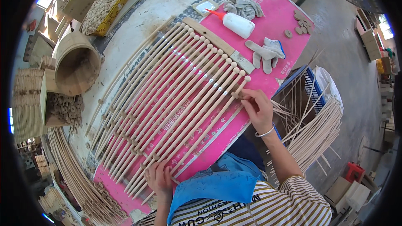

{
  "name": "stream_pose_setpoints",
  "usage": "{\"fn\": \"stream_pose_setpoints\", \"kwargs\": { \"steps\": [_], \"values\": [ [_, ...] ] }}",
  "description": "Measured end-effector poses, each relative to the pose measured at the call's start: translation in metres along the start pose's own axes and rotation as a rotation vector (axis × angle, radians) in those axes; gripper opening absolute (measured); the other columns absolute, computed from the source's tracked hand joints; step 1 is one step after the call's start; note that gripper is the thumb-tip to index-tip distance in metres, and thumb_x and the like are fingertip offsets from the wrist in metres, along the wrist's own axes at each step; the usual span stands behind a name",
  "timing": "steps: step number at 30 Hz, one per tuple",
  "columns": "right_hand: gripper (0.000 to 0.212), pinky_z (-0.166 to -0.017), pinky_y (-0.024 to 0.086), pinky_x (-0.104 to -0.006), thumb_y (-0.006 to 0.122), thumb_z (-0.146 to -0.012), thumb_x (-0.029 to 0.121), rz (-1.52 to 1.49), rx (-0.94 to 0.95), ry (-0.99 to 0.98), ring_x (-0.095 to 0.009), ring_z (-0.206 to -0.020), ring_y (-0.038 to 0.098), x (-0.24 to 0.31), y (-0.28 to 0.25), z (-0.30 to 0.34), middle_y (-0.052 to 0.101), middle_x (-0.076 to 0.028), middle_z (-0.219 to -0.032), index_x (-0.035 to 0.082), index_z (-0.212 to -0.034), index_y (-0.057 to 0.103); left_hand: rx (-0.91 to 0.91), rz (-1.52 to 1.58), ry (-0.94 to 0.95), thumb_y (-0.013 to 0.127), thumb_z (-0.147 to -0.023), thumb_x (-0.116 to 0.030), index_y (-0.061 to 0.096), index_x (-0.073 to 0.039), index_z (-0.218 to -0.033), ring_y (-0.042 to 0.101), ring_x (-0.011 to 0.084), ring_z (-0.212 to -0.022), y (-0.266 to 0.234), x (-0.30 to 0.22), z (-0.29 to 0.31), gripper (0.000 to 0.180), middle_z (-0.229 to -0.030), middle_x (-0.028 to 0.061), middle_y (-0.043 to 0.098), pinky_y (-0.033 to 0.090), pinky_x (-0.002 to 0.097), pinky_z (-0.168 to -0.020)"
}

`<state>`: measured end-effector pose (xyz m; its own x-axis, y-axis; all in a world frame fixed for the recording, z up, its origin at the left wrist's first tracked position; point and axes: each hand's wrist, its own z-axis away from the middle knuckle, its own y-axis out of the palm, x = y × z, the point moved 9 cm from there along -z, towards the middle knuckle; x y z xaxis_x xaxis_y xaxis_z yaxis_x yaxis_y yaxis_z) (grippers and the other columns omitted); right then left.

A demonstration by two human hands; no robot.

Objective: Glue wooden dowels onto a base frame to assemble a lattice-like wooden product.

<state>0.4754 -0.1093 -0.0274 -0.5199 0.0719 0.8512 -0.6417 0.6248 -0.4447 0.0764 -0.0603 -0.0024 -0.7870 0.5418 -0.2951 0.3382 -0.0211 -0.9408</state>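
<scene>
A row of slim wooden rods point(180, 96) lies slanting over a pink board point(222, 140), each with a round wooden ball point(247, 78) at its far end. Small wooden rings point(156, 157) sit on the rods toward their near ends. My right hand point(258, 108) is closed in a pinch at a wooden ring point(236, 95) just below the ball of the rightmost balled rod. Down at the near ends, my left hand point(159, 179) has its fingers curled around a rod beside the row; the fingers partly hide the grip. White glue spots mark several rods near the balls.
Beyond the rods lie a white glue bottle point(238, 25) with a red nozzle, gloves point(266, 54) and loose wooden discs point(302, 23). At right stands a blue crate point(310, 83) with thin sticks point(314, 134). A ball-filled yellow tray point(109, 6), a wooden tub point(77, 62) and rod bundles point(77, 171) are left.
</scene>
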Motion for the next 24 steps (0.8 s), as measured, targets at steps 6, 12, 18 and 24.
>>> {"fn": "stream_pose_setpoints", "kwargs": {
  "steps": [6, 12, 18, 24],
  "values": [
    [0.023, -0.062, 0.046, -0.0255, 0.071, -0.089, -0.005, -0.023, -0.02, -0.018, -0.014, -0.071, 0.061, 0.015, 0.0, 0.006, 0.065, -0.008, -0.09, 0.001, -0.111, 0.073, 0.033, -0.042, -0.022, 0.073, -0.088, -0.008, 0.074, -0.008, -0.114, 0.061, 0.0323, -0.097, 0.01, 0.009, 0.002, 0.026, -0.106, 0.0094, 0.063, 0.048, 0.047, -0.089],
    [0.018, -0.06, 0.048, -0.0272, 0.076, -0.091, 0.006, -0.175, 0.234, -0.082, -0.013, -0.07, 0.063, 0.06, 0.031, 0.032, 0.069, -0.007, -0.086, 0.004, -0.109, 0.075, -0.093, -0.059, 0.042, 0.072, -0.086, -0.003, 0.075, -0.007, -0.111, 0.06, 0.0322, -0.09, -0.036, -0.009, -0.003, 0.025, -0.102, 0.0098, 0.063, 0.05, 0.0446, -0.082],
    [0.024, -0.062, 0.048, -0.0222, 0.067, -0.104, 0.023, -1.047, 0.515, 0.611, -0.008, -0.07, 0.063, 0.064, 0.112, 0.062, 0.069, -0.002, -0.082, 0.004, -0.118, 0.07, -0.096, -0.075, 0.113, 0.076, -0.084, -0.007, 0.076, -0.007, -0.111, 0.059, 0.0296, -0.089, -0.053, -0.031, -0.004, 0.027, -0.1, 0.0085, 0.063, 0.048, 0.0418, -0.081],
    [0.025, -0.06, 0.049, -0.0233, 0.059, -0.108, 0.027, -1.064, 0.422, 0.607, -0.009, -0.067, 0.063, 0.055, 0.1, 0.037, 0.066, -0.002, -0.078, 0.003, -0.105, 0.068, 0.238, 0.099, -0.132, 0.077, -0.082, -0.014, 0.066, -0.004, -0.13, 0.066, 0.0346, -0.101, -0.067, 0.017, 0.001, 0.05, -0.111, 0.0143, 0.071, 0.048, 0.046, -0.091]
  ]
}}
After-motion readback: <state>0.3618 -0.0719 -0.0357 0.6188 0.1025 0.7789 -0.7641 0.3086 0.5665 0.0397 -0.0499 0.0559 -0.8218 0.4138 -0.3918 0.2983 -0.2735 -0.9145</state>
